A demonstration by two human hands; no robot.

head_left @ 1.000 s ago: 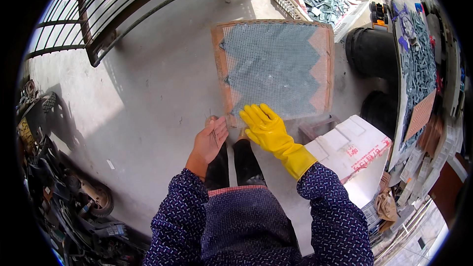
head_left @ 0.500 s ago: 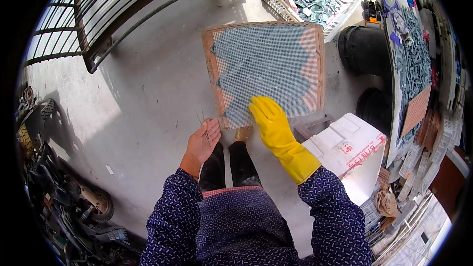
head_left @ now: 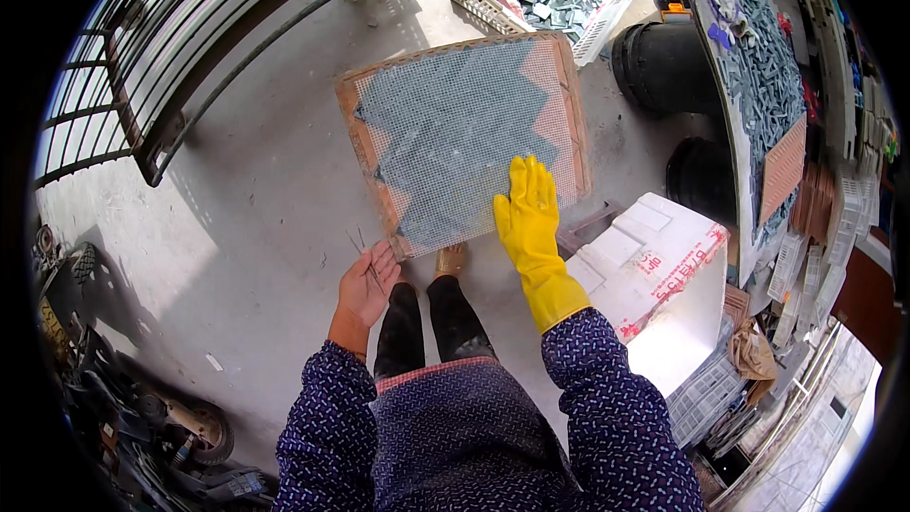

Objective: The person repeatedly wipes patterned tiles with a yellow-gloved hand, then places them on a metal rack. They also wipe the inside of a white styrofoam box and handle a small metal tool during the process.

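A wood-edged square panel (head_left: 445, 123) tilts in front of me, with blue-grey mosaic tiles in a zigzag layout under white mesh and pinkish-orange base showing at both sides. My right hand (head_left: 531, 228), in a yellow rubber glove, lies flat on the mesh near the lower right, fingers stretched out. My bare left hand (head_left: 368, 284) is at the panel's lower left corner and seems to touch it. Thin metal tweezers (head_left: 359, 245) stick out from between its fingers, tips pointing up and away.
A cream plastic crate (head_left: 597, 33) of loose grey tile strips stands beyond the panel. On the right are a board heaped with strips (head_left: 758, 47), black buckets (head_left: 659, 66) and a white foam box (head_left: 654, 251). A metal rack (head_left: 123, 104) stands far left, a motorbike (head_left: 161, 417) lower left.
My gloved hand has slid rightward over the mesh, and its fingers now point more straight ahead. The whole scene has shifted left in view, with the panel slightly turned. The left hand keeps the tweezers.
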